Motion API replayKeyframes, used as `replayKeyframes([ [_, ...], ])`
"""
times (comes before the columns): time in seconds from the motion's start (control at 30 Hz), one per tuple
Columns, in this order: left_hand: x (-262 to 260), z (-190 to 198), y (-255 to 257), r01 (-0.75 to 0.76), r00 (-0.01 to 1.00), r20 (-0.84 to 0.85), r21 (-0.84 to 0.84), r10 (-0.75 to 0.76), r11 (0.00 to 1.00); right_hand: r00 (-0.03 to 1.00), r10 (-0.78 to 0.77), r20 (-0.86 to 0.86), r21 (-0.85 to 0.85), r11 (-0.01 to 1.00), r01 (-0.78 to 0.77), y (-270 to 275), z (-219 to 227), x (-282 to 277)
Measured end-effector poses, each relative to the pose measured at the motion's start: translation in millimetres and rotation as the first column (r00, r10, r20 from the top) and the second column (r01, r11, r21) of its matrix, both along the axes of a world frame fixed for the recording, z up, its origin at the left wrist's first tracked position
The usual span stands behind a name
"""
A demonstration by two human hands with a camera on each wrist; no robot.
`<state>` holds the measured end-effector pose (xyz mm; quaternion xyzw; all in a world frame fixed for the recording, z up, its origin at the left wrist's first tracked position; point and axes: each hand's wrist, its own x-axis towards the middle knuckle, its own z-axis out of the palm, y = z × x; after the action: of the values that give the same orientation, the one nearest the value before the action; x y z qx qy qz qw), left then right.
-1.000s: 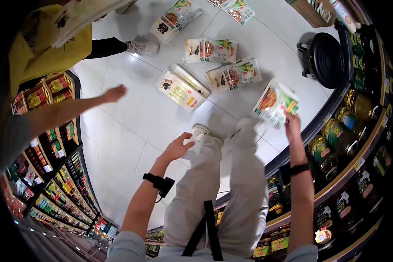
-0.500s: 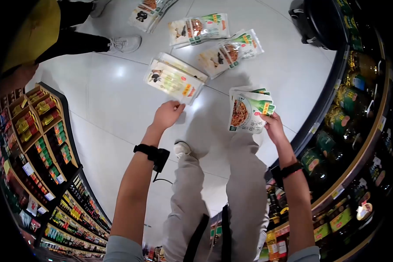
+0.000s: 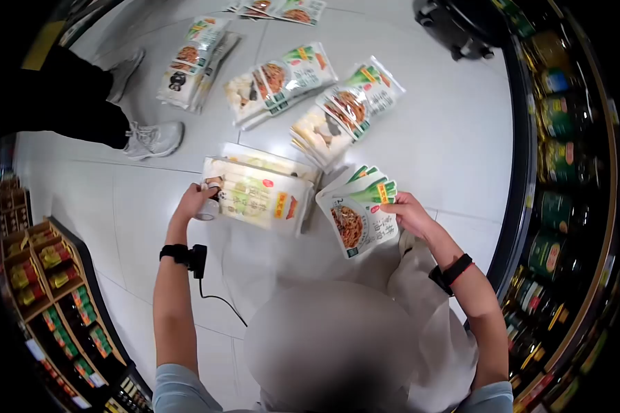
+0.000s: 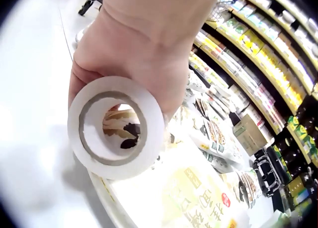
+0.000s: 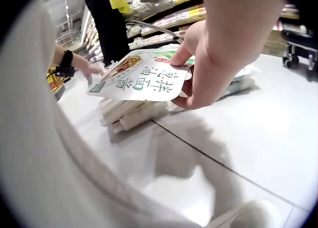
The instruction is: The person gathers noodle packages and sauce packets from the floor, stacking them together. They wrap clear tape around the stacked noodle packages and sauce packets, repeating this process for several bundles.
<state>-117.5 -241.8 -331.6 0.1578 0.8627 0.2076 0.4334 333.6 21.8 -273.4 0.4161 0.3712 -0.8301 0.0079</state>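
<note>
My left hand [image 3: 191, 204] grips a roll of clear tape [image 4: 115, 127] with a pale cardboard core, right at the left end of a noodle pack [image 3: 258, 196]. That white, flat pack lies on the floor over a second similar one. Between thumb and fingers, my right hand [image 3: 412, 215] pinches several white sauce pouches [image 3: 357, 219], fanned out, with a bowl of noodles and green onions printed on them. In the right wrist view the top pouch [image 5: 144, 79] is tilted above the packs. The left fingertips are mostly hidden behind the roll in the left wrist view.
Behind lie bundles of noodle packs with sauce pouches [image 3: 348, 107] on the tiled floor [image 3: 455, 138]. Another person's shoe [image 3: 155, 140] is at the left. A black wheeled stool [image 3: 455, 27] stands back right; shelves of oil bottles [image 3: 558, 158] line the right side.
I have crouched closer to the floor. My left hand has moved from the noodle pack's front edge to its left end. My right hand has brought the pouches in beside the noodle pack.
</note>
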Motion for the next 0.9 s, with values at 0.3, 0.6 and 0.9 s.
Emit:
replayKeyframes([
  [0.3, 55.6, 13.7, -14.4, 0.345, 0.931, 0.161, -0.089, -0.329, 0.934, 0.994, -0.104, 0.017, -0.043, 0.994, 0.104, -24.1, 26.2, 55.0],
  [0.6, 195.9, 2.8, -46.0, -0.021, 0.801, 0.598, 0.042, -0.009, 0.999, 0.994, 0.050, 0.093, 0.208, 0.976, -0.068, -40.0, 45.3, 76.7],
  [0.9, 348.9, -70.8, 27.0, -0.031, 0.716, 0.694, -0.075, 0.074, 0.997, 0.978, -0.204, 0.052, 0.082, 0.976, 0.199, -3.9, -19.0, 136.5],
])
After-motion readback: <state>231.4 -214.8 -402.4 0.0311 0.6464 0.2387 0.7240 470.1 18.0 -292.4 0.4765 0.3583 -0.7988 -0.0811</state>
